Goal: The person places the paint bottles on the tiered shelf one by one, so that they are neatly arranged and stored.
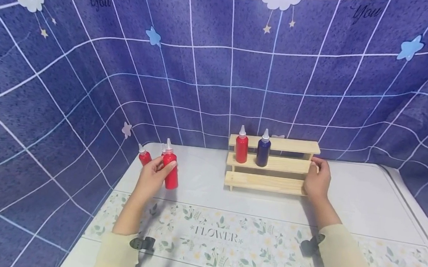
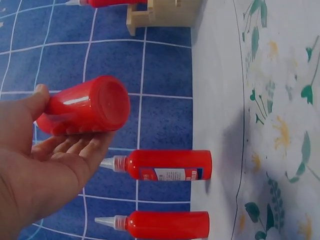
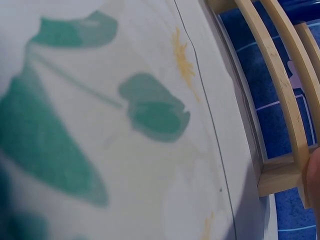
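Note:
My left hand [image 1: 152,176] grips a red squeeze bottle [image 1: 172,173] with a pointed clear nozzle, raised off the table; in the left wrist view its round base [image 2: 113,103] faces the camera. Two more red bottles stand behind that hand, one [image 1: 144,157] at its left and a labelled one [image 2: 170,165] mostly hidden in the head view. My right hand [image 1: 318,180] holds the right end of a three-step wooden rack [image 1: 267,183]. On the rack's middle step stand a red bottle [image 1: 241,149] and a dark blue bottle [image 1: 263,152], side by side at the left.
A floral runner [image 1: 215,237] lettered FLOWER lies across the white table [image 1: 202,171]. Behind and to the left hangs a blue curtain [image 1: 204,72] with a grid pattern, close to the table's back edge and the rack.

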The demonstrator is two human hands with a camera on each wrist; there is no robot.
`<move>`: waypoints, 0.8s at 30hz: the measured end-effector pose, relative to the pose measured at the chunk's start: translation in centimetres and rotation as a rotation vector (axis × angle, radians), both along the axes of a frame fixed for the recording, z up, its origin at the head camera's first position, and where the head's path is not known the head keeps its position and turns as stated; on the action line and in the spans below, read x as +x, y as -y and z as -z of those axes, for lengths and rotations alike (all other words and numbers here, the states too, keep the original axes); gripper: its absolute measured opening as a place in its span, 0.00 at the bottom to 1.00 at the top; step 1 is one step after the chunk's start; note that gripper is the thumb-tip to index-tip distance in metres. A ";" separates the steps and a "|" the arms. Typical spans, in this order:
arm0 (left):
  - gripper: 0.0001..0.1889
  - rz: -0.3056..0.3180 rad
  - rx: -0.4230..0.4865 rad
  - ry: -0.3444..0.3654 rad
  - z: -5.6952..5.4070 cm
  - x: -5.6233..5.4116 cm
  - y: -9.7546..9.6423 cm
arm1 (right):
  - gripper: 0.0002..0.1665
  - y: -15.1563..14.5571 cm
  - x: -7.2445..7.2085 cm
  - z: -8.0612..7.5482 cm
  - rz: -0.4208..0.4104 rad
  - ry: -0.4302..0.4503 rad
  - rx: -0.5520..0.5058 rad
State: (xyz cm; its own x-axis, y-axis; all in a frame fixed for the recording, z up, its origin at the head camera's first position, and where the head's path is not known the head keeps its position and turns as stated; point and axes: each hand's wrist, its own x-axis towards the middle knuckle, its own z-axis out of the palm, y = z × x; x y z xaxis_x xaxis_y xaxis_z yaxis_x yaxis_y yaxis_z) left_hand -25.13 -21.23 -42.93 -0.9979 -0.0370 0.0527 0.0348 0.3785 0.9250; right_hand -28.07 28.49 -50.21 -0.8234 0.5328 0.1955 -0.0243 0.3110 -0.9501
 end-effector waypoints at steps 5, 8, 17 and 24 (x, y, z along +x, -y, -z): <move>0.30 0.017 -0.003 0.012 -0.3 0.1 -0.5 | 0.23 0.1 0.0 0.1 0.003 -0.016 -0.009; 0.28 0.029 -0.020 0.008 -0.4 0.2 -0.9 | 0.23 0.1 0.0 0.1 0.003 -0.026 -0.011; 0.24 0.037 0.123 -0.025 -0.3 0.0 -1.8 | 0.23 0.0 0.0 0.2 -0.002 -0.018 0.006; 0.23 0.041 0.153 -0.019 -0.4 0.0 -2.5 | 0.23 0.3 0.0 -0.1 -0.007 -0.015 0.002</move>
